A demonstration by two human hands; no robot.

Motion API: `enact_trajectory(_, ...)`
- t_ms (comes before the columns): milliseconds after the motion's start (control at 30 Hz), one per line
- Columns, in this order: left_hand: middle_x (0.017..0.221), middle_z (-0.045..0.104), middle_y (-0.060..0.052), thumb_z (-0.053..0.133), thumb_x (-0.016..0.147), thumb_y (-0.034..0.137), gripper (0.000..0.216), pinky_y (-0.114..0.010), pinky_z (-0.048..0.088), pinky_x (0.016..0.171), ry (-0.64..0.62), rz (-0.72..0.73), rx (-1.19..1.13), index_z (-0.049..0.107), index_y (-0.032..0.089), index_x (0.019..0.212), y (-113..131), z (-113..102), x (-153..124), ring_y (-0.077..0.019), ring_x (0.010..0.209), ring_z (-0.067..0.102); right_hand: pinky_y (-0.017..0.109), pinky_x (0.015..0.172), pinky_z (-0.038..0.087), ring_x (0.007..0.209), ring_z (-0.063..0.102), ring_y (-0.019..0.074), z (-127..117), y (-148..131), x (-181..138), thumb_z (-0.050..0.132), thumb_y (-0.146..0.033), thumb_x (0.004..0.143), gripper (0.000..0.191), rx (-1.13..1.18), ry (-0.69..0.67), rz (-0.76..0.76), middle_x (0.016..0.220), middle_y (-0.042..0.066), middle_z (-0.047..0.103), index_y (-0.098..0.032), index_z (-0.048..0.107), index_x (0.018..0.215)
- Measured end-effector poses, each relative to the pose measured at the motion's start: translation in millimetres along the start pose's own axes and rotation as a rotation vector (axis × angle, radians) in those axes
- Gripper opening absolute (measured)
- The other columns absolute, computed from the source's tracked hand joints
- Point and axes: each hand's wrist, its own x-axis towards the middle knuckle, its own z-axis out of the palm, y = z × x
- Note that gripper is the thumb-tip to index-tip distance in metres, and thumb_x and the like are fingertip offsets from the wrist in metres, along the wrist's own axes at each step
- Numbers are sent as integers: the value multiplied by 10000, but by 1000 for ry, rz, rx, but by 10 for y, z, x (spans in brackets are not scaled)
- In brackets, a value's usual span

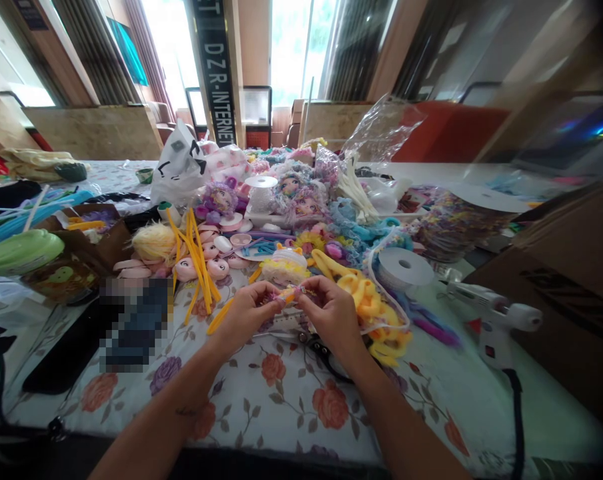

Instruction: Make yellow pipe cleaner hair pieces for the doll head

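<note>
Both hands meet over the flowered tablecloth. My left hand (254,310) pinches one end of a small, fuzzy pink-and-yellow yarn piece (289,293). The other end is between the fingers of my right hand (329,313), thumb and forefinger closed on it. Just behind them sits a cream doll head (284,262) with a yellow fluffy edge and small orange tips. Beside my right hand lies a heap of yellow plush strips (366,297). Straight yellow fuzzy sticks (201,260) lie to the left, across pale doll faces (218,269). Dark items under my hands are partly hidden.
On the right are a white ribbon spool (405,267), a hot glue gun (496,313) with its cable, and a cardboard box (556,287). A green-lidded jar (24,252) and a black phone-like slab (74,343) are left. Finished-looking dolls (301,197) and plastic bags pile up behind.
</note>
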Motion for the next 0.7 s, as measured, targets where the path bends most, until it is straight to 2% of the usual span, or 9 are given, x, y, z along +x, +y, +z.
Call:
enact_trajectory(167, 704, 569, -2, 668, 737, 455, 367, -206, 338, 492, 5, 16, 85, 666, 157, 952, 78, 19, -26, -97, 557, 454, 218, 426, 318, 460, 413, 107, 25, 3, -2, 607, -309, 733, 131, -11, -15, -11, 540, -31, 513, -180, 595, 710)
enact_trajectory(300, 623, 530, 12, 623, 767, 492, 361, -204, 295, 464, -9, 2, 81, 681, 147, 855, 131, 37, -47, -89, 527, 414, 217, 426, 326, 463, 427, 111, 36, -4, -7, 608, -304, 741, 126, -11, -35, -11, 532, -34, 509, -183, 588, 715)
enact_trajectory(500, 720, 596, -20, 617, 775, 486, 349, -220, 365, 542, 8, 32, 46, 690, 153, 846, 98, 23, -34, -127, 628, 500, 224, 445, 363, 494, 468, 122, 36, -18, -20, 601, -311, 772, 134, -21, -36, -41, 586, -17, 547, -186, 589, 726)
enact_trajectory(600, 696, 585, -16, 631, 765, 480, 352, -217, 360, 521, 26, 22, 30, 683, 141, 846, 65, 11, -19, -122, 605, 490, 233, 482, 407, 520, 501, 124, 46, -7, -41, 590, -272, 795, 87, -116, 17, -160, 692, 8, 599, -194, 595, 758)
enact_trajectory(700, 676, 568, -4, 635, 762, 480, 350, -213, 356, 496, 62, 20, 18, 655, 142, 848, 36, 5, -10, -113, 576, 473, 256, 587, 474, 632, 580, 147, 62, 14, -73, 553, -220, 832, 52, -215, 61, -371, 839, 52, 631, -203, 594, 805)
